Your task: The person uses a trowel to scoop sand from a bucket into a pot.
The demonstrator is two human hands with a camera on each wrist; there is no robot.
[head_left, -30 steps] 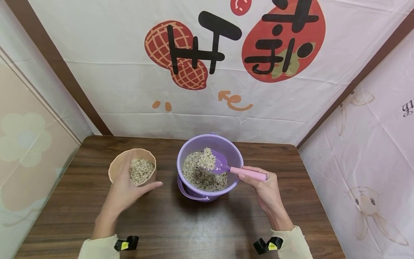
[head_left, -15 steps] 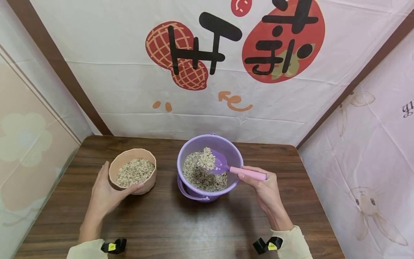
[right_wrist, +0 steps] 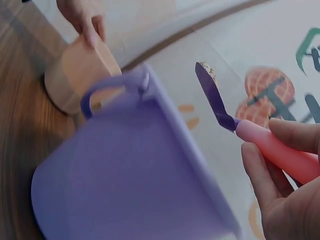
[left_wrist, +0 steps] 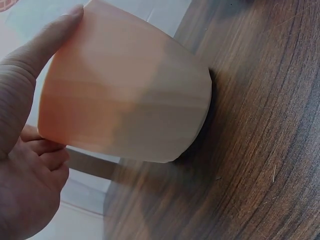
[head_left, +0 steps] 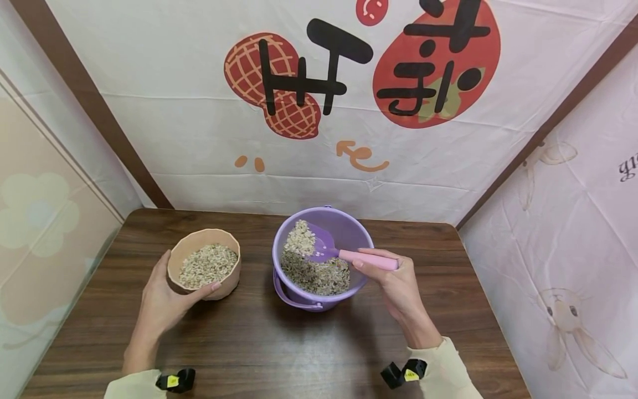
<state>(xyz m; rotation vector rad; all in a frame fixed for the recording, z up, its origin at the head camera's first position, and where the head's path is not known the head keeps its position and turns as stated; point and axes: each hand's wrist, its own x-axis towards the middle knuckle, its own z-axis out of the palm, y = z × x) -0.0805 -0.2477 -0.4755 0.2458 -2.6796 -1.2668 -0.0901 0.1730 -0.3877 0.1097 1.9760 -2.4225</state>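
Observation:
My left hand (head_left: 161, 302) grips a peach faceted pot (head_left: 230, 281), thumb over its near rim and fingers round its left side. Pale flaky grains (head_left: 208, 266), like oats, lie inside it. The pot stands on the table, as the left wrist view shows. In my right hand (head_left: 399, 285) is the pink handle of a toy shovel (head_left: 369, 259), pinched between thumb and fingers. Its purple blade carries a heap of grain (head_left: 301, 238) over the purple bucket (head_left: 355, 227). The right wrist view has the shovel (right_wrist: 215, 97) raised above the bucket rim. More grain (head_left: 319, 277) covers the bucket's bottom.
The bucket's handle (head_left: 294, 302) hangs down on its near left side. All stands on a dark wood table (head_left: 319, 354). A printed white cloth (head_left: 189, 138) rises behind the table's far edge, with cloth walls left and right.
My left hand has moved from over the pot to its left side and taken hold of it. The loaded shovel has shifted left and slightly up over the bucket.

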